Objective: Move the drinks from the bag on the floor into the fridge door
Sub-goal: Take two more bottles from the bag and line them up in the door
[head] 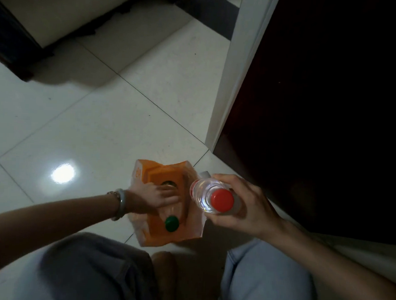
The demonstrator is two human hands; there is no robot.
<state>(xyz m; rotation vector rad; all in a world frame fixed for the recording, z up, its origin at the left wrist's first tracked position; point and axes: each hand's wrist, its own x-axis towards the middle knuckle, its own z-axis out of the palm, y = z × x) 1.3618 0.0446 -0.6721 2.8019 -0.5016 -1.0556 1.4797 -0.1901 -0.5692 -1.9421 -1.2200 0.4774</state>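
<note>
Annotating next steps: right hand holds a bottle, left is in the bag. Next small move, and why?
Probably close the left hand on a drink inside the boxy orange bag and lift it out: the right hand grips the clear plastic bottle with the red cap, and a green-capped bottle sits in the bag.

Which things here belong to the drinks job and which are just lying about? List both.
Job: orange bag; red-capped clear bottle in right hand; green-capped bottle in the bag; left hand reaching into it.
Lying about: cream-cushioned seat; tiled floor.
</note>
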